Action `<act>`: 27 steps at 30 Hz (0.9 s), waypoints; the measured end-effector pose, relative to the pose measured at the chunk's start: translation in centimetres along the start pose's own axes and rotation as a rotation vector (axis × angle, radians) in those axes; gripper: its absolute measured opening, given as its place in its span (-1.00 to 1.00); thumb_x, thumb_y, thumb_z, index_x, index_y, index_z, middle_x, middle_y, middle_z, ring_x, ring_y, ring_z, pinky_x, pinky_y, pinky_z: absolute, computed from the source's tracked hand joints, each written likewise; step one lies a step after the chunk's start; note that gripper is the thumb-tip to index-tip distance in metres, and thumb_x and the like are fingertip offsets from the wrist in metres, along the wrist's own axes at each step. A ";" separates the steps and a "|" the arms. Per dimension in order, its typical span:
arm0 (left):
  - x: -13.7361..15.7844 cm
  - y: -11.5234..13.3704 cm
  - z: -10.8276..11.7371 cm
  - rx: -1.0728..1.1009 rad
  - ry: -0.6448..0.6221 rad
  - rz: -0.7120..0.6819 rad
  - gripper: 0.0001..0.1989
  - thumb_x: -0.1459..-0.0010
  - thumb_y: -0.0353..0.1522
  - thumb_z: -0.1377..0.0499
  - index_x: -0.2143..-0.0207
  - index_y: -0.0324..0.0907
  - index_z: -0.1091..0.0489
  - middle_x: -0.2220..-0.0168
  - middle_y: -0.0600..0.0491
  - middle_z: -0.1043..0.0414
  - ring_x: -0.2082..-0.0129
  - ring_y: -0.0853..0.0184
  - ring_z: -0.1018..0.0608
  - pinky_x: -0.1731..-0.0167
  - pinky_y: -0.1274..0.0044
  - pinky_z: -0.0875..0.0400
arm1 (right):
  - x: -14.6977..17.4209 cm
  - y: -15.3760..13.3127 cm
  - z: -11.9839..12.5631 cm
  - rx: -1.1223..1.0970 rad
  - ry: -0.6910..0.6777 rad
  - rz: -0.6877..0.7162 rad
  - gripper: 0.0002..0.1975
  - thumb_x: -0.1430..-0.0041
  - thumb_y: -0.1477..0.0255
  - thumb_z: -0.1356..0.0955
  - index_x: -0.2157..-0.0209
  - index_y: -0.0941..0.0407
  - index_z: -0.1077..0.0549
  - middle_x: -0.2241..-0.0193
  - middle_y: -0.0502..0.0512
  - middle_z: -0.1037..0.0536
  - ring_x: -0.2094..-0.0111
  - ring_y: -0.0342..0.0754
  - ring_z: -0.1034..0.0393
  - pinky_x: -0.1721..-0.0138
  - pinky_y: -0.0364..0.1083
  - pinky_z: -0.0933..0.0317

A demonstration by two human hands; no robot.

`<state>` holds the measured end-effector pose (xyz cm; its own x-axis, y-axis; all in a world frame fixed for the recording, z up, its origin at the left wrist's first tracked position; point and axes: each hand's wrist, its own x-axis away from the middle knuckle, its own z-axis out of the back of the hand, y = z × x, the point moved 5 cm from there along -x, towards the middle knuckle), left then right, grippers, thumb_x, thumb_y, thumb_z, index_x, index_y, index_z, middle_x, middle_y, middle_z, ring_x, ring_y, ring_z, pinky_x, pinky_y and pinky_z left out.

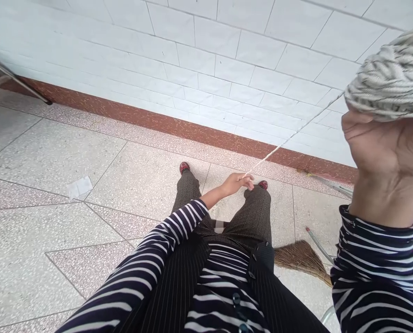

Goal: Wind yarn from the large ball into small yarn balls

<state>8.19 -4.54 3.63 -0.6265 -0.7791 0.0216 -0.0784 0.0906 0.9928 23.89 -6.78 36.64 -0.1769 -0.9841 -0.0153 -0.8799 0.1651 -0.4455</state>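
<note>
Raised close to the camera at the right, my right hand [386,143] holds up a thick ball of pale grey-white yarn [393,78]. Its palm side faces me, and most of its fingers are hidden by the ball. A single taut strand [296,132] slants from the ball down to my left hand [239,183]. That hand is low in front of my legs, its fingers pinched on the strand.
A straw broom [301,259] lies on the floor to the right, near metal legs [319,245]. White paper [79,187] lies on the speckled floor at left. A white tiled wall [213,64] stands ahead, and a metal leg [22,81] is at far left.
</note>
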 end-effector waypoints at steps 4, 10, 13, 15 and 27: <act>2.8 -1.7 1.0 0.161 -0.128 0.079 -0.40 -0.26 0.06 -0.15 0.00 -0.32 -0.37 0.34 -0.14 -0.60 0.37 0.22 -0.66 0.15 0.36 -0.48 | -1.9 -1.3 0.8 0.196 -0.122 0.135 -0.76 -0.22 0.28 -0.27 0.50 0.05 -0.33 0.37 0.03 -0.49 0.31 -0.02 -0.48 0.51 -0.10 -0.27; 4.0 -3.1 3.1 0.063 -0.155 0.143 -0.45 -0.30 0.00 -0.14 -0.06 -0.28 -0.36 0.31 -0.11 -0.59 0.33 0.25 -0.64 0.15 0.40 -0.48 | -3.9 -0.5 2.9 0.404 -0.210 0.193 -0.71 0.28 0.38 -0.44 0.46 0.07 -0.31 0.32 -0.01 -0.48 0.32 -0.08 -0.42 0.59 -0.18 -0.23; 4.7 -4.6 4.5 -0.117 -0.124 0.194 -0.53 -0.35 -0.06 -0.08 -0.03 -0.26 -0.39 0.29 -0.08 -0.59 0.28 0.28 -0.63 0.12 0.43 -0.46 | -3.6 -0.9 2.3 0.423 -0.230 0.199 -0.75 0.27 0.38 -0.42 0.45 0.07 -0.35 0.30 -0.03 -0.49 0.30 -0.09 -0.42 0.58 -0.18 -0.24; 5.4 -5.8 5.6 -0.265 -0.114 0.273 -0.59 -0.37 -0.12 -0.04 -0.02 -0.25 -0.41 0.31 -0.04 -0.59 0.28 0.29 -0.62 0.09 0.44 -0.45 | -3.1 -1.5 1.5 0.439 -0.276 0.232 -0.79 0.23 0.40 -0.44 0.50 0.05 -0.34 0.28 -0.03 -0.50 0.27 -0.09 -0.42 0.55 -0.18 -0.29; -1.0 8.7 5.6 -0.401 0.140 -0.180 -0.42 -0.29 -0.20 -0.20 -0.31 -0.12 -0.23 -0.27 -0.12 -0.34 -0.24 0.17 -0.41 -0.24 0.36 -0.27 | -1.3 6.0 3.2 0.785 -0.171 -0.129 -0.58 0.18 0.49 -0.39 0.18 -0.03 -0.49 0.25 0.02 -0.59 0.30 -0.04 -0.45 0.55 -0.15 -0.36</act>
<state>3.78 0.50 11.62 -0.5176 -0.8391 -0.1671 0.1468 -0.2795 0.9489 20.22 -4.74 31.11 0.0308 -0.9991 -0.0294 -0.3120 0.0183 -0.9499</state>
